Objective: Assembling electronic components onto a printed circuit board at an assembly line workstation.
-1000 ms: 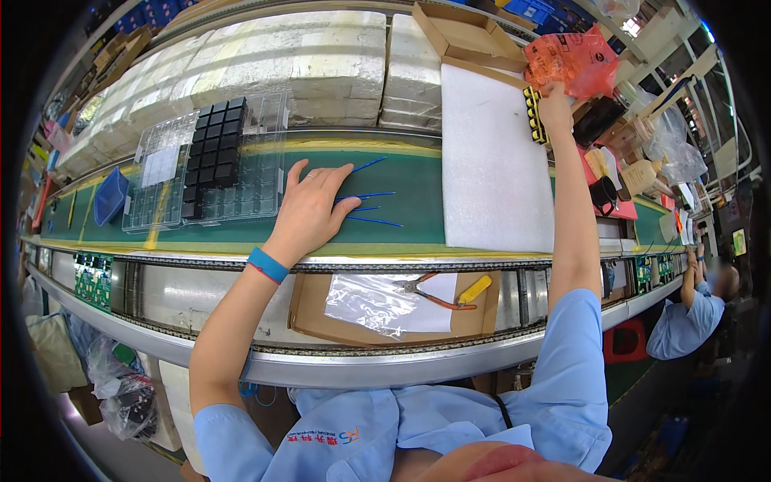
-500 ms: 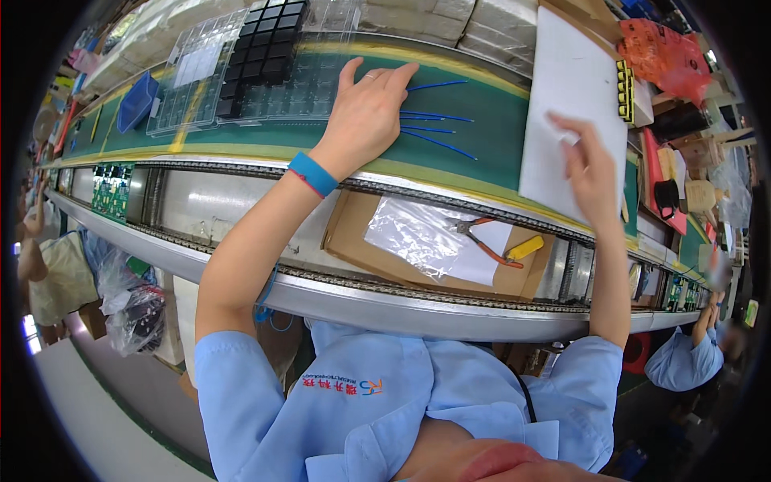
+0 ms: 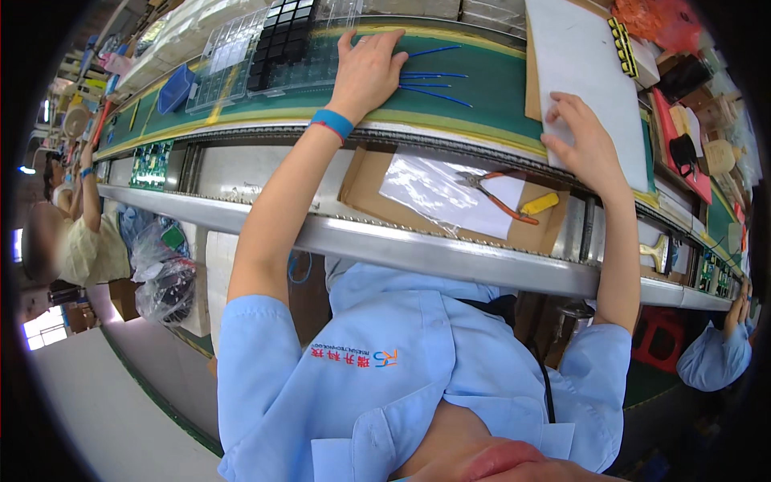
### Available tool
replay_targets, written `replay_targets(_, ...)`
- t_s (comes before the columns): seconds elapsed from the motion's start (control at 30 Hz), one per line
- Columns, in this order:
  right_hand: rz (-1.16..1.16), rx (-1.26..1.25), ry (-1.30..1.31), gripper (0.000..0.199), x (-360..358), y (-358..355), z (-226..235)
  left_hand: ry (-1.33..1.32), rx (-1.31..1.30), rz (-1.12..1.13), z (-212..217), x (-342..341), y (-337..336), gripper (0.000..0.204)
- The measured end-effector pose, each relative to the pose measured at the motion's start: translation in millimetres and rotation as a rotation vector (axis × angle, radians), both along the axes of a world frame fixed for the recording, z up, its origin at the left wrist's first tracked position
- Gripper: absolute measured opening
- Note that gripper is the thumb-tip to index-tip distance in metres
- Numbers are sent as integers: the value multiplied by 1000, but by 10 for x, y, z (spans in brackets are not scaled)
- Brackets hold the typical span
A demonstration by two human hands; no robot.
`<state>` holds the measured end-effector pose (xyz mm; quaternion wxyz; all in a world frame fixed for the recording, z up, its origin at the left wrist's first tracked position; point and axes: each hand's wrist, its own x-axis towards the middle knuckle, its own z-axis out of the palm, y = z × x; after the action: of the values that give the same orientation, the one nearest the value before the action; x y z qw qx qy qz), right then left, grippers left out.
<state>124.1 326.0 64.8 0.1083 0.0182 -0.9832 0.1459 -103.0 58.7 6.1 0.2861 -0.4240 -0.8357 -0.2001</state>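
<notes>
1. From my remote seat, I take the white foam sheet (image 3: 590, 76) as landmark; the blue wires (image 3: 438, 85) lie left of it on the green desk (image 3: 498, 108), apart from its edge.
2. The left hand (image 3: 365, 76) is palm-down over the wires, their ends fanning out toward the sheet. Its underside is hidden, so I cannot tell whether it grips them.
3. The right hand (image 3: 590, 145) is over the sheet's near part, fingers loosely bent and parted; I see nothing between them.
4. What has changed: a second ago that hand was beyond the sheet's right edge, by the yellow-and-black parts (image 3: 622, 46). Those lie there, untouched now; I judge the right hand free and nearer the wires.
5. Farther left of the sheet, past the left hand, the clear plastic tray (image 3: 210, 92) holds black blocks (image 3: 277, 40).
6. Nearer the person than the sheet, the orange-handled cutters (image 3: 506, 207) lie in a cardboard tray (image 3: 365, 173), touched by neither hand.
</notes>
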Motion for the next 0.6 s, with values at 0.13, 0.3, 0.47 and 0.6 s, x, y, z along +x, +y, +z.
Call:
replay_targets(0.13,36,24,144,19,-123,101,-213,-9,-30,40,-30,-70,-65,28)
replay_targets(0.3,-63,114,278,17,-269,73,-371,-82,-90,140,26,4,-30,28)
replay_targets(0.47,-390,44,-99,14,-459,45,-239,-76,13,-71,-102,45,99,29)
replay_targets(0.6,-394,11,163,16,-672,-353,-198,-280,36,-164,3,159,-77,35)
